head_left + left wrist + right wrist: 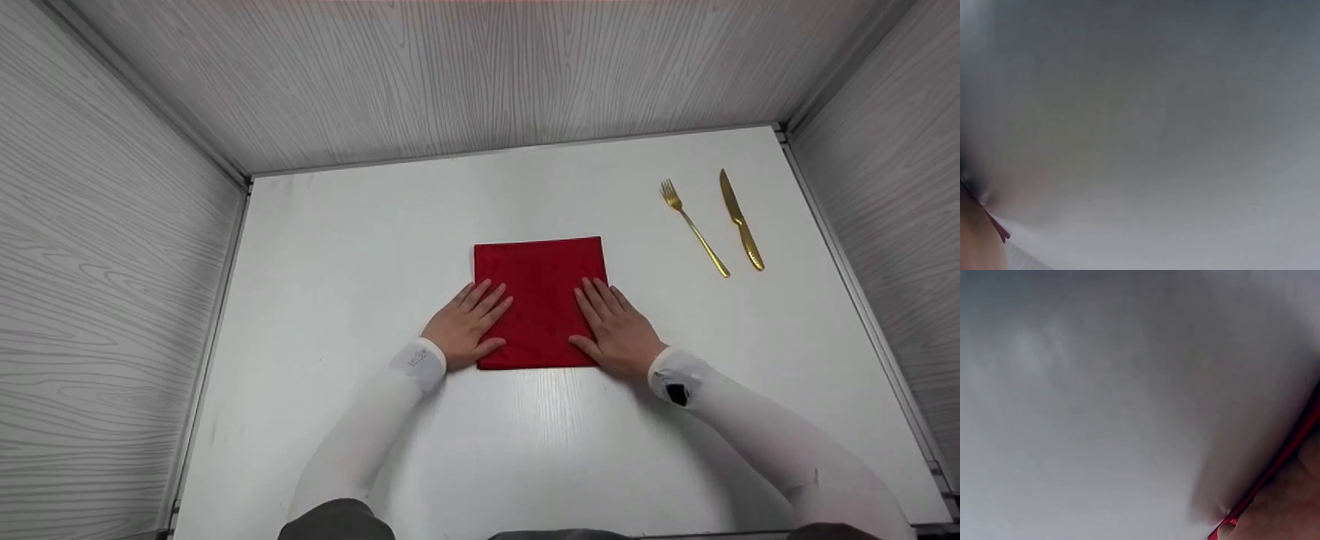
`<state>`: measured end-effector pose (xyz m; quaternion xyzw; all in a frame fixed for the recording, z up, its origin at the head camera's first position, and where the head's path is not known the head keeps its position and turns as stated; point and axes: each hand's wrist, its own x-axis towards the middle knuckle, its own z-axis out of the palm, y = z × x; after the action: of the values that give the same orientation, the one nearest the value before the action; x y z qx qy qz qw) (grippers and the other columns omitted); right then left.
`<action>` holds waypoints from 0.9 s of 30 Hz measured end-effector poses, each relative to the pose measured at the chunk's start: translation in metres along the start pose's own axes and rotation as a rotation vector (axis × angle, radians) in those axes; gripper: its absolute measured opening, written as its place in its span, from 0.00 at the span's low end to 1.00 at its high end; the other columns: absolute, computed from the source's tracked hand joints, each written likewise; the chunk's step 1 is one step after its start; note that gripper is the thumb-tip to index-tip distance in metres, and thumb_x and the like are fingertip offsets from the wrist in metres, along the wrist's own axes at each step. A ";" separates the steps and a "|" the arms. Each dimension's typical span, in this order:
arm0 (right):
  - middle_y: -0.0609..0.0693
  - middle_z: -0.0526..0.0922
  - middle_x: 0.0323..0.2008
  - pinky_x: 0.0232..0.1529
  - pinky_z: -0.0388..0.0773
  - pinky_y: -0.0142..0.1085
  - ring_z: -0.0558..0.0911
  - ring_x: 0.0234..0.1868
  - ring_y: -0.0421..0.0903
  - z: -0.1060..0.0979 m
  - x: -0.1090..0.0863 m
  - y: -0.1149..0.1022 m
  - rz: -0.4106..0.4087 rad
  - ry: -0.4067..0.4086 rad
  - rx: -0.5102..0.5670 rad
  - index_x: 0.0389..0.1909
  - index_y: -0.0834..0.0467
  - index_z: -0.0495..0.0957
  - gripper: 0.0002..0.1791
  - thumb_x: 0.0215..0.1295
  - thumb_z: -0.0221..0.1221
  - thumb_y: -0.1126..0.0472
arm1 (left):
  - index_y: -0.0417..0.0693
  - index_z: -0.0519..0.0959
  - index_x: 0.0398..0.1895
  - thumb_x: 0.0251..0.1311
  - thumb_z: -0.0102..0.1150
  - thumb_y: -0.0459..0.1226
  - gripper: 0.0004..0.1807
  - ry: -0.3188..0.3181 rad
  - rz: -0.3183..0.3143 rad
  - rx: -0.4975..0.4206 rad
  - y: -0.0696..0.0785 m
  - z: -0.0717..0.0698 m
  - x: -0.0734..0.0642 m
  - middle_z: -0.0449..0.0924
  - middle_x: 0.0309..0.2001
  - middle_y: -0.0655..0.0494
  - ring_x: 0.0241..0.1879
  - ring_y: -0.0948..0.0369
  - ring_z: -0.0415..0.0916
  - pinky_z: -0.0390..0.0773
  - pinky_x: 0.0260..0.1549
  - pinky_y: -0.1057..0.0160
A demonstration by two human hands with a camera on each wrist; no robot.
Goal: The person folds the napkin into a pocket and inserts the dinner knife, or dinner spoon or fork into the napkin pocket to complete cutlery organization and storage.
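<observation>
A red cloth [541,300], folded into a neat square, lies flat on the white table in the head view. Along its left edge rests my left hand [466,324], fingers straight and spread, thumb near the lower left part. My right hand [619,330] lies on the right edge the same way, fingers extended over the fabric. Both palms face down and hold nothing. In the right wrist view a thin red strip of the cloth [1283,458] shows beside the hand. The left wrist view is mostly blurred tabletop, with a sliver of the hand [979,239] at its lower left.
On the table's right side lie a gold fork [695,232] and, just right of it, a gold knife [741,221], both slanted. The white table [337,247] is bounded by grey wood-grain panels [480,82] at the back and both sides.
</observation>
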<state>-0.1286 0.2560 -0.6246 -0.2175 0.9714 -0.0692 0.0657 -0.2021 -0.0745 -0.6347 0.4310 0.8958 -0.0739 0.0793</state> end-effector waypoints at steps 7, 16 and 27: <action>0.63 0.46 0.85 0.85 0.46 0.54 0.46 0.86 0.63 0.002 0.000 -0.002 0.008 -0.012 -0.018 0.85 0.64 0.47 0.47 0.80 0.48 0.37 | 0.54 0.39 0.88 0.81 0.29 0.61 0.41 -0.018 -0.007 -0.141 0.022 -0.007 -0.003 0.34 0.88 0.55 0.87 0.53 0.30 0.33 0.84 0.53; 0.63 0.46 0.85 0.85 0.46 0.55 0.45 0.86 0.63 0.001 -0.002 0.002 0.004 0.008 -0.011 0.85 0.64 0.47 0.48 0.80 0.48 0.37 | 0.54 0.39 0.88 0.81 0.26 0.63 0.42 -0.020 -0.002 -0.109 0.033 0.001 0.001 0.33 0.88 0.55 0.87 0.54 0.30 0.33 0.84 0.55; 0.60 0.39 0.86 0.85 0.38 0.54 0.39 0.87 0.60 0.005 -0.006 0.015 0.012 -0.051 0.025 0.86 0.61 0.41 0.47 0.81 0.45 0.36 | 0.55 0.36 0.88 0.80 0.26 0.64 0.42 -0.037 -0.001 -0.103 0.033 0.000 -0.001 0.31 0.88 0.56 0.87 0.54 0.29 0.32 0.84 0.55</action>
<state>-0.1283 0.2716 -0.6310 -0.2126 0.9697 -0.0754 0.0935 -0.1759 -0.0550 -0.6365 0.4245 0.8970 -0.0358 0.1180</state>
